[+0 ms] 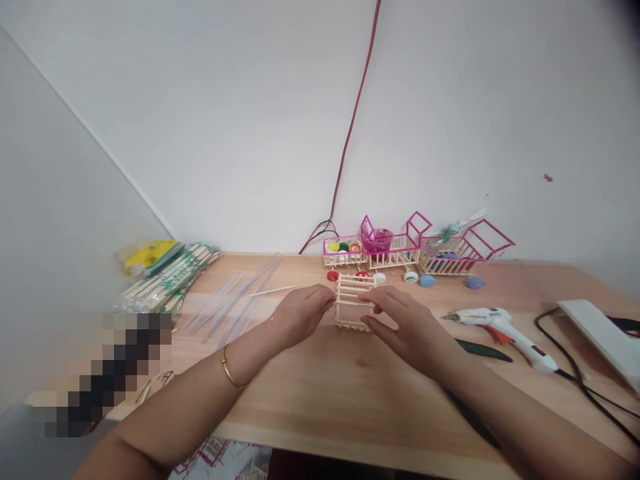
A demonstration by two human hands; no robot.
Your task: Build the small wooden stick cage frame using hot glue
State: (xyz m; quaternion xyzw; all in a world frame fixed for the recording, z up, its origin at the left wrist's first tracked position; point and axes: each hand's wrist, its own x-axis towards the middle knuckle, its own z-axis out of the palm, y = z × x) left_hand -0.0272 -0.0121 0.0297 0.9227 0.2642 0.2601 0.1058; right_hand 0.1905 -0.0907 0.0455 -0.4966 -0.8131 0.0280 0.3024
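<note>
Between my hands stands a small frame of pale wooden sticks [356, 304], with several thin rungs joined to side posts. My left hand [304, 312] is closed at its left edge, fingertips pinched at the side post. My right hand [403, 323] holds the right edge, its thumb low and its index finger higher on the sticks. Behind the frame are a red cap [333, 275], a white cap [379, 278] and blue caps [427, 281]. A loose wooden stick [273, 291] lies to the left of the frame.
At the back stand stick carts with magenta rails [395, 259]. A white glue gun [520, 333] and its black cable lie right, beside a dark-handled tool [484, 350]. Clear glue sticks [240, 303] and bagged sticks [173, 273] lie left. A pixelated patch covers the far left.
</note>
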